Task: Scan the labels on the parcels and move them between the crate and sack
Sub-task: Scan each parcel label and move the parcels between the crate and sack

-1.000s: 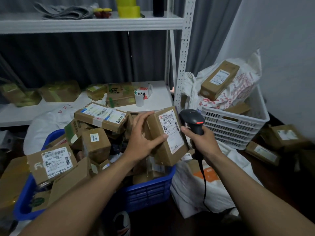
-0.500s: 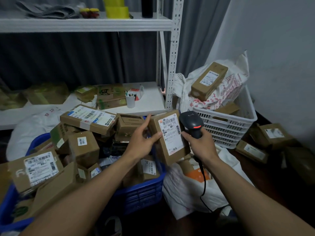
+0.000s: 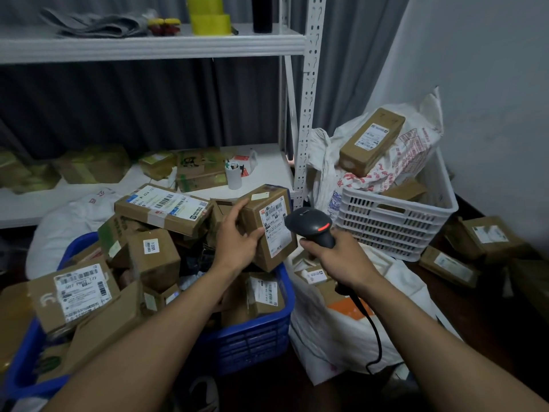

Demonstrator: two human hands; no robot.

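Note:
My left hand [image 3: 237,236] grips a small brown cardboard parcel [image 3: 269,224] by its left side, holding it above the right end of the blue crate [image 3: 252,343]. The parcel's white barcode label faces right. My right hand [image 3: 338,257] holds a black corded barcode scanner [image 3: 312,226], its head almost touching that label and a red light showing on top. The blue crate is heaped with several labelled cardboard parcels. A white sack [image 3: 341,331] lies open on the floor under my right hand, with parcels inside.
A white plastic crate [image 3: 395,230] at the right holds a printed bag and a long box [image 3: 371,141]. Loose parcels [image 3: 487,236] lie on the floor at far right. A white metal shelf [image 3: 306,114] stands behind, its lower board carrying boxes and a pen cup [image 3: 233,176].
The held parcel has turned so its label faces the scanner more squarely, and the scanner head has come closer to it. My view shifted slightly.

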